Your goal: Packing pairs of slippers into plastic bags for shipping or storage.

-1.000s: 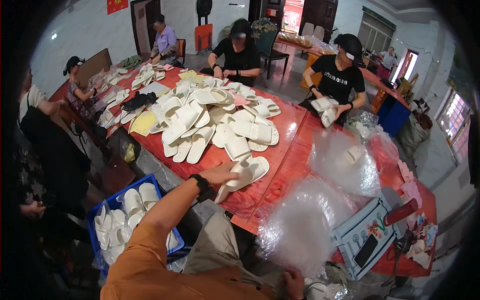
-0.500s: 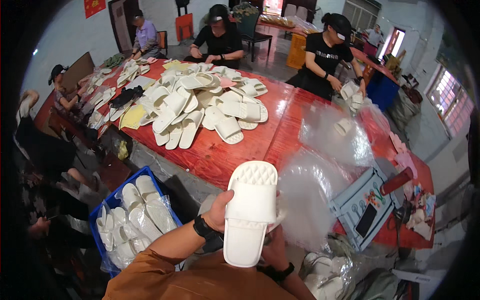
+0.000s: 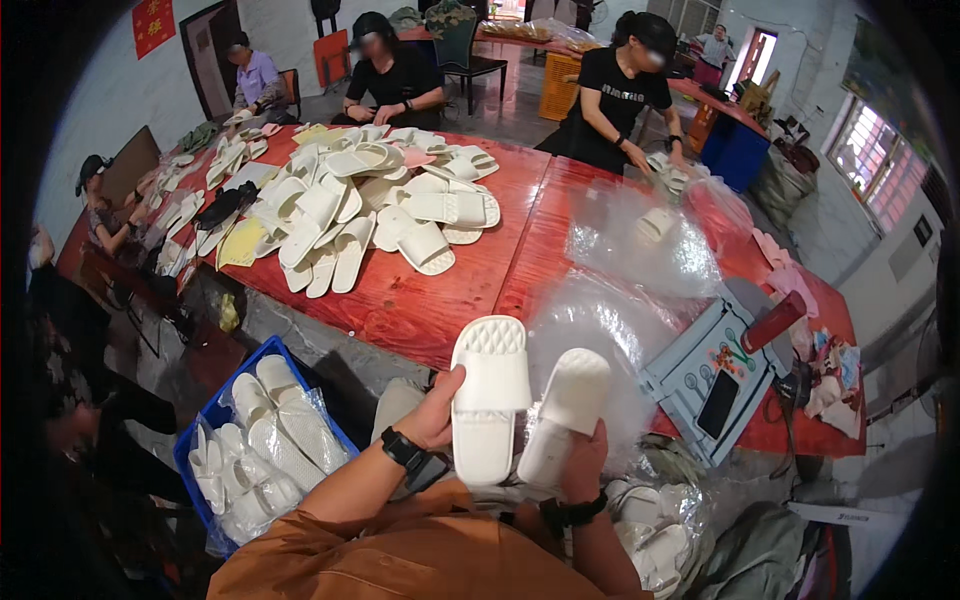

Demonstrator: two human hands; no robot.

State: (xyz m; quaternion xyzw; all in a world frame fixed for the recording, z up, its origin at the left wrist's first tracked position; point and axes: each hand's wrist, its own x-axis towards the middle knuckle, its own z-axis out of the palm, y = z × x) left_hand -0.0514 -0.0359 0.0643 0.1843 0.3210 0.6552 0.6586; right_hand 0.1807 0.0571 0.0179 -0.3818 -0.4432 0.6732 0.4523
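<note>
My left hand (image 3: 436,408) is closed on the left edge of a white slipper (image 3: 489,400), held upright with its quilted insole end up and its wide strap facing me. Beside it, my right hand (image 3: 585,462) grips a second white slipper (image 3: 568,415), tilted to the right. The two slippers are close together over the table's near edge. Behind the right one lie clear plastic bags (image 3: 590,335) on the red table (image 3: 440,320). A big pile of white slippers (image 3: 330,200) covers the table's middle.
A blue crate (image 3: 215,410) of bagged slippers stands at my left; more bagged slippers (image 3: 655,540) lie low at my right. On the table's right are a grey plastic stool (image 3: 690,385) with a phone (image 3: 717,405) on it. Several people sit or stand around; one (image 3: 620,100) handles slippers across the table.
My right hand has come out from behind the left slipper, bringing the second slipper into view at its right. The view has shifted, so the table sits further left and higher.
</note>
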